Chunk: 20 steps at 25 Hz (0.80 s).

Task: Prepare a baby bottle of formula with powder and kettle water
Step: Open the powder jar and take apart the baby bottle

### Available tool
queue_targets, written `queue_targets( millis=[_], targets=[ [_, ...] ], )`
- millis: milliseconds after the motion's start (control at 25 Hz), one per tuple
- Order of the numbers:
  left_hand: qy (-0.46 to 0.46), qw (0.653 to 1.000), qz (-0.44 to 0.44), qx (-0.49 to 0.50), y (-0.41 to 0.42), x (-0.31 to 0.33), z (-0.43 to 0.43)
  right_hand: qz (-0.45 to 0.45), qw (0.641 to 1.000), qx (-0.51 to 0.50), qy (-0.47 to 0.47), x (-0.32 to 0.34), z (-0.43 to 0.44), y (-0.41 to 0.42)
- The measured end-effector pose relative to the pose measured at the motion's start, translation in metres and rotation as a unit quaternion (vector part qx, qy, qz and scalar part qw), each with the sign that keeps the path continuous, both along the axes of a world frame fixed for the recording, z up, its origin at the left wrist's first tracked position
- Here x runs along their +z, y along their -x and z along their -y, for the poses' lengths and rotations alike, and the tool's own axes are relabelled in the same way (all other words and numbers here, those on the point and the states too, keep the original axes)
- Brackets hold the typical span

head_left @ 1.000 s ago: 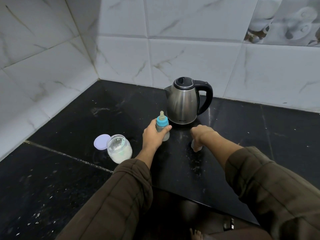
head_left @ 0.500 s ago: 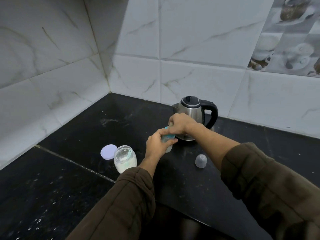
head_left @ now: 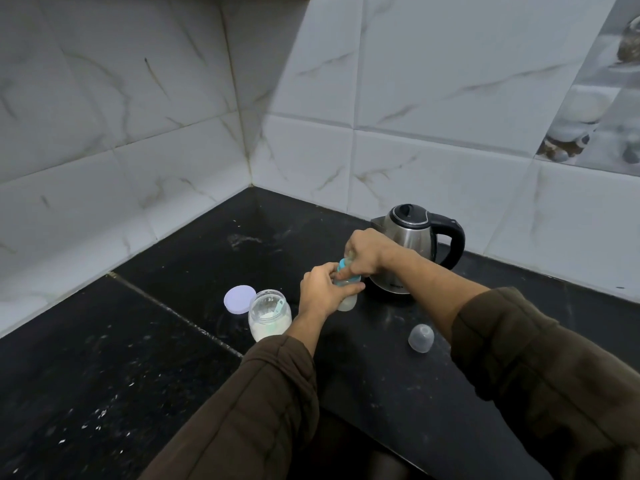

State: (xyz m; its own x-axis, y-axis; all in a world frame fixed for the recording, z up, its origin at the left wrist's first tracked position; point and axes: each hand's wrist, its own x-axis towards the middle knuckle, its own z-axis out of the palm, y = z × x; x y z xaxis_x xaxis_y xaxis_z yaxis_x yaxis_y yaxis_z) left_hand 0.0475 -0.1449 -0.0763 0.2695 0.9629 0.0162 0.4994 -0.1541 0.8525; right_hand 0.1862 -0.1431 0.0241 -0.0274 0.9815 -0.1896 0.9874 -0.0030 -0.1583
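A small baby bottle [head_left: 347, 300] with a blue screw ring stands on the black counter. My left hand [head_left: 322, 289] grips its body. My right hand [head_left: 363, 252] is curled over its top, fingers on the blue ring [head_left: 343, 266]; the teat is hidden under that hand. Left of the bottle is an open glass jar of white powder [head_left: 269, 315] with a pale green scoop inside. A steel kettle [head_left: 414, 242] with a black lid and handle stands just behind the hands. The bottle's clear cap [head_left: 420, 337] lies on the counter to the right.
The jar's lilac lid [head_left: 239, 298] lies flat left of the jar. White tiled walls meet in a corner behind the black counter [head_left: 156, 341]. The counter's front edge runs near my sleeves at the bottom.
One second ago my right hand was at the clear cap on the counter. It left the cap there and moved onto the bottle's top. My left hand kept holding the bottle.
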Motion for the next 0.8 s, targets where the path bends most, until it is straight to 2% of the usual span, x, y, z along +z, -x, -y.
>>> queue_targets(
  millis=[160, 320, 400, 480, 640, 720, 800],
  targets=[
    [-0.001, 1.000, 0.020, 0.001, 0.000, -0.004, -0.002, 0.008, 0.999, 0.048, -0.010, -0.001, -0.004, -0.007],
    [0.017, 1.000, 0.006, -0.015, 0.003, -0.007, -0.005, 0.021, 0.984, 0.173, 0.024, -0.003, -0.006, -0.014],
    [0.026, 1.000, 0.013, -0.007, 0.005, -0.006, -0.009, 0.027, 0.979, 0.198, 0.043, -0.004, -0.008, -0.013],
    [0.028, 0.999, 0.020, 0.012, 0.007, -0.004, -0.010, 0.012, 0.985, 0.167, 0.030, -0.003, -0.011, -0.011],
    [0.026, 0.999, 0.013, 0.026, 0.004, 0.000, -0.009, -0.013, 1.000, 0.010, -0.012, 0.000, -0.012, -0.004],
    [0.025, 0.999, 0.006, 0.023, 0.002, 0.000, -0.008, 0.007, 1.000, 0.003, -0.001, 0.000, -0.009, -0.001],
    [0.028, 0.999, 0.001, 0.015, 0.002, -0.003, -0.009, 0.010, 0.998, 0.053, 0.014, -0.001, -0.008, -0.001]
  ],
)
